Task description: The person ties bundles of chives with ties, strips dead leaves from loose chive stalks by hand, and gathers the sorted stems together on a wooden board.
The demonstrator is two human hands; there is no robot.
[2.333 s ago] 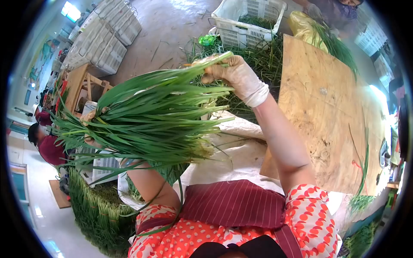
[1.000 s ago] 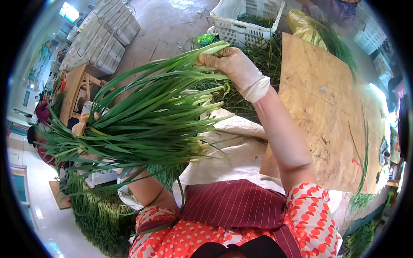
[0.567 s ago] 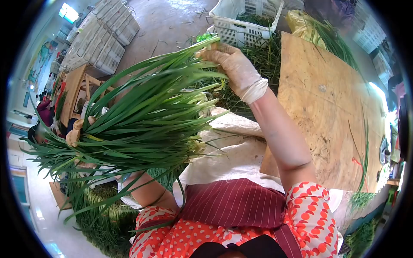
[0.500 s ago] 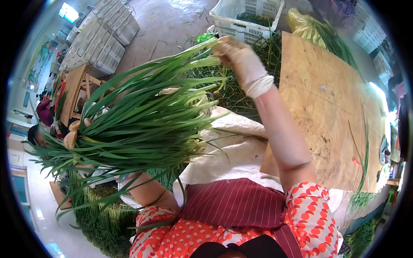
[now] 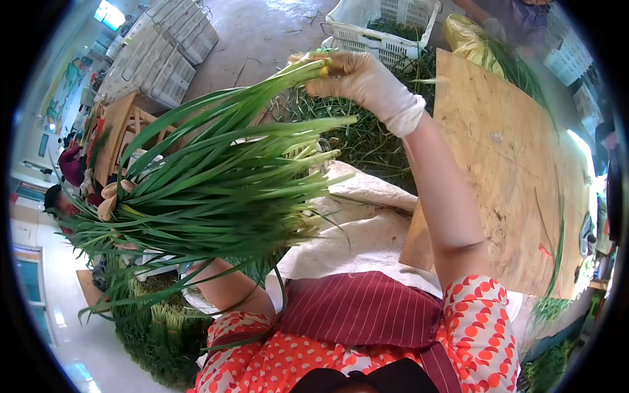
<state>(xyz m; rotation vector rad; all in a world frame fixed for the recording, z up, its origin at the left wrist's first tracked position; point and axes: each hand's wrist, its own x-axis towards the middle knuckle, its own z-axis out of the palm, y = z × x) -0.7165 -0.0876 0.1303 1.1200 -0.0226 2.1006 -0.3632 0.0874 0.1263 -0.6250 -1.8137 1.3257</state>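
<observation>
A large bunch of garlic chives (image 5: 216, 190), long flat green leaves with pale stem ends pointing right, lies across my left hand (image 5: 110, 202). The fingers of that hand are wrapped over the leafy end; leaves hide the palm. At the upper edge of the bunch, my gloved right hand (image 5: 370, 85) is closed at the pale ends of several stalks, which stand raised and apart from the others. Its white glove is stained brown at the fingers.
A pale cloth (image 5: 354, 242) covers my lap, beside a wooden board (image 5: 498, 170) on the right. Loose trimmings (image 5: 367, 141) lie ahead, before a white crate (image 5: 380, 46). Tied chive bundles (image 5: 164, 327) stand lower left; stacked crates (image 5: 167, 59) are upper left. Other people work nearby.
My right hand has shifted slightly and turned so the back of its glove shows, still at the stem ends. The raised stalks have separated further from the bunch. A co-worker's gloved hand appears at upper right.
</observation>
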